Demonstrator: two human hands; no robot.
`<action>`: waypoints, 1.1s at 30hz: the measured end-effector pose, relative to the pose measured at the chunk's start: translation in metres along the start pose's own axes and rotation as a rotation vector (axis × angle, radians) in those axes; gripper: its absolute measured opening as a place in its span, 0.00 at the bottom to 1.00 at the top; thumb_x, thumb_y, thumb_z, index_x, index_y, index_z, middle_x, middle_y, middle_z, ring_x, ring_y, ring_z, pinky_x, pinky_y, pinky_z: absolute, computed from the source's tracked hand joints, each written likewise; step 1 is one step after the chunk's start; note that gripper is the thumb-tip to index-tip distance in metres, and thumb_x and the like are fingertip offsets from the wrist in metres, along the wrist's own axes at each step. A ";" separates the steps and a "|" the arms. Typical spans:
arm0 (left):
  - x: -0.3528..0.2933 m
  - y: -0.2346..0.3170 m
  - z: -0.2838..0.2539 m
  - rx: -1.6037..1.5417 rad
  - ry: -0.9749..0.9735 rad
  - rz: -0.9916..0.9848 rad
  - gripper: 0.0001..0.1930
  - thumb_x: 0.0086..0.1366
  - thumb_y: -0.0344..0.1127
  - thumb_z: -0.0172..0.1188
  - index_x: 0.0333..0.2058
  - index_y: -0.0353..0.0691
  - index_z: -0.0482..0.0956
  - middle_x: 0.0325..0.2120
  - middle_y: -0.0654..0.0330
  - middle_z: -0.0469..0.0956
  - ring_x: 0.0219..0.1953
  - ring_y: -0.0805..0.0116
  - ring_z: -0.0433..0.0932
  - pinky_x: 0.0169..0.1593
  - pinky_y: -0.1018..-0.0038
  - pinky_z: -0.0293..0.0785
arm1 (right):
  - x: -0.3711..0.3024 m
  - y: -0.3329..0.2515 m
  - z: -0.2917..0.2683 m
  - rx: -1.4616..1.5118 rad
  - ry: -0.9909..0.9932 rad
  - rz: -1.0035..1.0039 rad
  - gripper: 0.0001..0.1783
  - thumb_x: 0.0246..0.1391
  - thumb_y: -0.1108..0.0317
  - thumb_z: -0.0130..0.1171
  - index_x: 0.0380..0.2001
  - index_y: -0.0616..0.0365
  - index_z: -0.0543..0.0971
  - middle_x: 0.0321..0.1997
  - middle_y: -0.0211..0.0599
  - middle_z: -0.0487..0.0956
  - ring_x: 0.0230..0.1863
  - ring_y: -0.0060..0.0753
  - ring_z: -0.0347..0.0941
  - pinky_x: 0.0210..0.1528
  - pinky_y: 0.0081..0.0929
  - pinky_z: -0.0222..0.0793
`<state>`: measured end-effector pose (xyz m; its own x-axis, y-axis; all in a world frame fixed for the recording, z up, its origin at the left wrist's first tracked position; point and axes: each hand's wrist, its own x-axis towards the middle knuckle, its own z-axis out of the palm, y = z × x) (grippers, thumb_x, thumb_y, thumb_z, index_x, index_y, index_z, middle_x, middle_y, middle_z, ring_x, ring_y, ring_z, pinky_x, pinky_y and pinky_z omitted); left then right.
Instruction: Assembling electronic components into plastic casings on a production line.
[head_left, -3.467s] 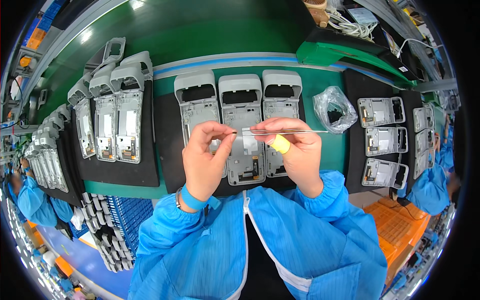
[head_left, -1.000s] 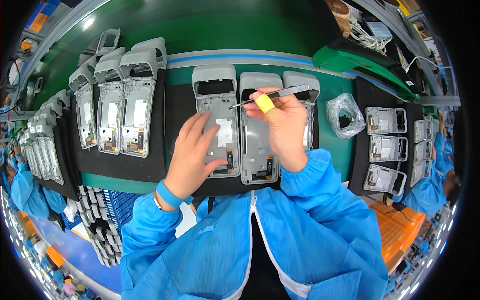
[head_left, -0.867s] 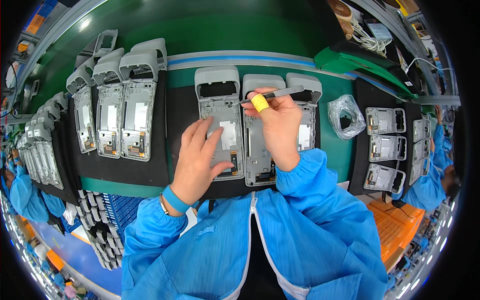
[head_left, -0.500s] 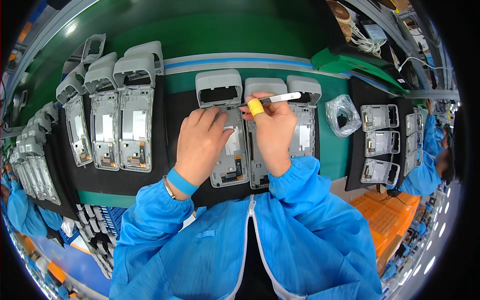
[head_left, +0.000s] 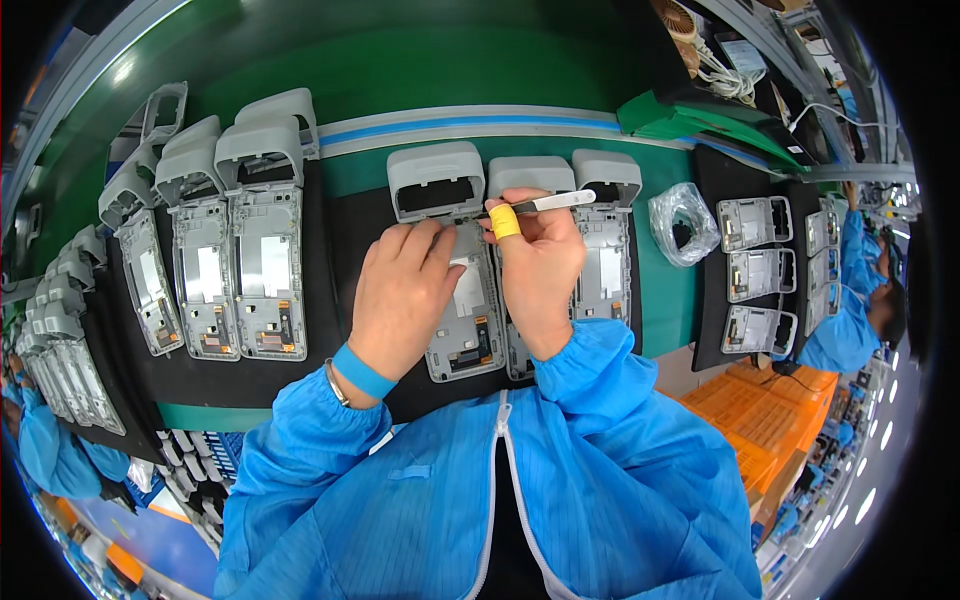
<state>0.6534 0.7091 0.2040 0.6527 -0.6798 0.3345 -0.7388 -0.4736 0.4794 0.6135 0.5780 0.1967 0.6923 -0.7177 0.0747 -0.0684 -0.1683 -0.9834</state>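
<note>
Green bench (head_left: pixel 660 300) with black mats (head_left: pixel 345 230) is running across the view. Far left, a row of grey device housings (head_left: pixel 265 250) is lying side by side on a mat. Left hand (head_left: pixel 405 290) is pressing flat, fingers extended, on the open grey housing (head_left: pixel 465 310) at centre. Right hand (head_left: pixel 540 265) is pinching tweezers (head_left: pixel 545 203), fingers clenched around them, yellow tape on the fingertip, tip aimed at that housing's top edge. Right of it, a clear plastic bag (head_left: pixel 683 222) is sitting on the green, then a mat with smaller grey frames (head_left: pixel 757 270).
</note>
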 end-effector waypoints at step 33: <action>0.009 0.015 -0.001 0.180 -0.140 -0.023 0.26 0.46 0.38 0.63 0.45 0.36 0.71 0.40 0.56 0.69 0.41 0.59 0.67 0.43 0.67 0.66 | 0.000 -0.006 -0.009 0.003 -0.064 -0.179 0.06 0.46 0.79 0.59 0.31 0.63 0.76 0.32 0.37 0.76 0.30 0.26 0.76 0.32 0.19 0.73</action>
<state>0.6488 0.6963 0.2148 0.6496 -0.7327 0.2030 -0.7500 -0.5738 0.3291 0.6075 0.5729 0.2040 0.7377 -0.6318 0.2380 0.0622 -0.2874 -0.9558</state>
